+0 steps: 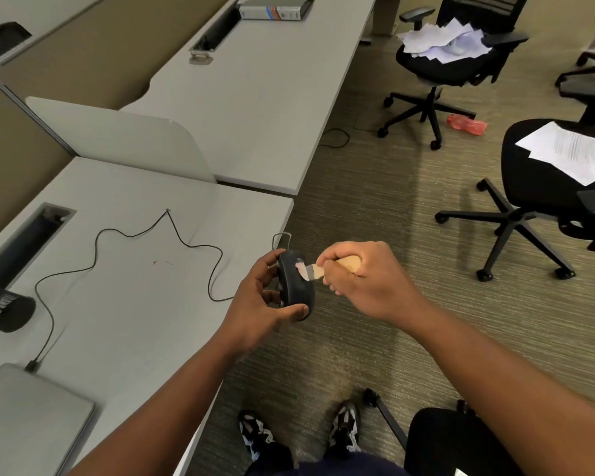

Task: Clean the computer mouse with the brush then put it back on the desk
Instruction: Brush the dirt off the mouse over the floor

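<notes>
Head view. Left hand grasps the black rounded computer mouse, held on edge just off the right edge of the grey table. Right hand clenched round the pale wooden-handled brush; bristles touch the mouse's upper side. Thin black cable snakes across the table to the closed grey laptop at the near-left corner.

Both arms reach forward, bare. The left hand has fingers curled in a grip, thumb lowest. The right hand is a closed fist, knuckles up.
</notes>
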Tool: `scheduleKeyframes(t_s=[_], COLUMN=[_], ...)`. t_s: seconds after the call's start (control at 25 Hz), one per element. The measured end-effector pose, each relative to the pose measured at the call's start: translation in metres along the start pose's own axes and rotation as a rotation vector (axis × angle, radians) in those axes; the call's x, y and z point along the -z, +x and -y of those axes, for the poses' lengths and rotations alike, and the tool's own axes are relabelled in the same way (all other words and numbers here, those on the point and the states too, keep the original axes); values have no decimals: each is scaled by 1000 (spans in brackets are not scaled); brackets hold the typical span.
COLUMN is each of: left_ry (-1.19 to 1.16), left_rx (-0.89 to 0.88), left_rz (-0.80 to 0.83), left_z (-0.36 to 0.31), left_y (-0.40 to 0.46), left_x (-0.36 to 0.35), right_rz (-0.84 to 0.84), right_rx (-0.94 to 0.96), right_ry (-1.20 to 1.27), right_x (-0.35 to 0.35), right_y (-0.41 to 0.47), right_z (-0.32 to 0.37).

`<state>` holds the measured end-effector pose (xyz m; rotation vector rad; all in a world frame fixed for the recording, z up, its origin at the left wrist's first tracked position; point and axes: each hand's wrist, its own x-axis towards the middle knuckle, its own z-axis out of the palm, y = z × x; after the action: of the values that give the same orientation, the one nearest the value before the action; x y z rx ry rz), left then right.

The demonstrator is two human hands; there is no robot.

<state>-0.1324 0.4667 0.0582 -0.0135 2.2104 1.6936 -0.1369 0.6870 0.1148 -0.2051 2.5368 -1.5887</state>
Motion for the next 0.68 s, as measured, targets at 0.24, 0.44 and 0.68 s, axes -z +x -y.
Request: scheduleKeyframes(t_s=[0.24,0.44,0.68], left_ry=[-86,-168,-229], left_rx=[41,57,64], left_rz=[12,70,93], left_z=[3,3,6], left_y=[2,2,2], left_x=[2,3,6], right_rz=[-5,114,126], right_rx=[-45,-53,-126], right_ry=[31,241,128], right_x=[10,18,26], right_y=[-5,-2,-4], right_z=[-11,-14,-28])
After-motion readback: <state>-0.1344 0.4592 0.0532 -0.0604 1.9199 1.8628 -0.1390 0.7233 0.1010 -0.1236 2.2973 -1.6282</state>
